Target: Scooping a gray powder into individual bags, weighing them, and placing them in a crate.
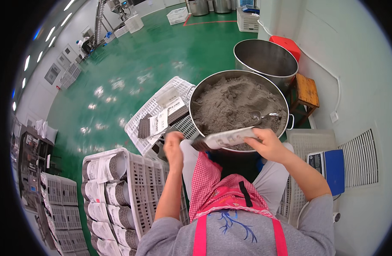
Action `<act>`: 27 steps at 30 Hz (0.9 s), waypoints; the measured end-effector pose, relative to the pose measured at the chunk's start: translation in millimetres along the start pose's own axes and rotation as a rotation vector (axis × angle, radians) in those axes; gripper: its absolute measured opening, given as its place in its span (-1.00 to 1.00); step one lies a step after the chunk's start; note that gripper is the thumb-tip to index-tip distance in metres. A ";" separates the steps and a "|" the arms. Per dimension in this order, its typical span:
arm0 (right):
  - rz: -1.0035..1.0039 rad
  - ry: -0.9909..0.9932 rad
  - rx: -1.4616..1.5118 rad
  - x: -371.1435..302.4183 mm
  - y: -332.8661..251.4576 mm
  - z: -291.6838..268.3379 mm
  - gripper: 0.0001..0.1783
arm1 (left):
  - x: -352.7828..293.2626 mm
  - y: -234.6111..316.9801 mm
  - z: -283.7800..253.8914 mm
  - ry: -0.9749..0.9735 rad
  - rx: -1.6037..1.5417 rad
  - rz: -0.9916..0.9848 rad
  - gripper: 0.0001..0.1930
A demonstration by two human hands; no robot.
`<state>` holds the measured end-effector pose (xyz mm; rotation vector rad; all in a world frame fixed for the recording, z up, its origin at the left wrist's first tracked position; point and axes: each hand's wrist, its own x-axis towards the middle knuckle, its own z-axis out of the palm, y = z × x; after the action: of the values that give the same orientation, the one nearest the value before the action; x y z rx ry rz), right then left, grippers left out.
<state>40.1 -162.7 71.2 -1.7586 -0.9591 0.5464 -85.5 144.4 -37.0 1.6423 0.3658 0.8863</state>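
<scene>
My right hand (264, 144) grips the pale end of a printed plastic bag (230, 138), which lies nearly level over my lap at the near rim of a big steel pot. The bag's other end is dark and blurred. Close to that dark end is my left hand (174, 148), its fingers curled in; a small dark shape shows at its top, too unclear to name. Grey-brown powder (234, 100) fills much of the pot (197, 85). A metal scoop (256, 116) rests on the powder, its handle toward the right.
Flat bags (159, 123) lie on a white crate (138, 117) left of the pot. Nearer, another crate (138, 183) holds rows of filled bags (104, 213). A second steel pot (264, 59), wooden stool (307, 91) and blue-and-grey scale (328, 166) stand by the right wall.
</scene>
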 end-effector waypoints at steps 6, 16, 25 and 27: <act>-0.375 -0.237 -0.580 11.8 -21.4 9.3 -0.84 | 2.1 160.2 27.5 -0.766 0.266 0.661 -0.64; -0.507 -0.458 -0.291 -4.7 -3.0 12.4 -0.85 | -28.7 156.5 64.0 -1.221 0.318 0.392 -0.70; -0.505 -0.598 -0.227 14.8 23.7 -9.8 -0.79 | -15.3 122.4 62.3 -1.376 0.314 0.353 -0.81; -0.281 -0.435 0.300 36.7 30.8 -28.0 -0.76 | -4.8 119.8 54.4 -1.348 0.299 0.505 -0.84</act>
<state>92.7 -153.9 56.2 -1.2335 -1.3233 0.8599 -76.2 70.2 71.3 2.2604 -0.9122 -0.0999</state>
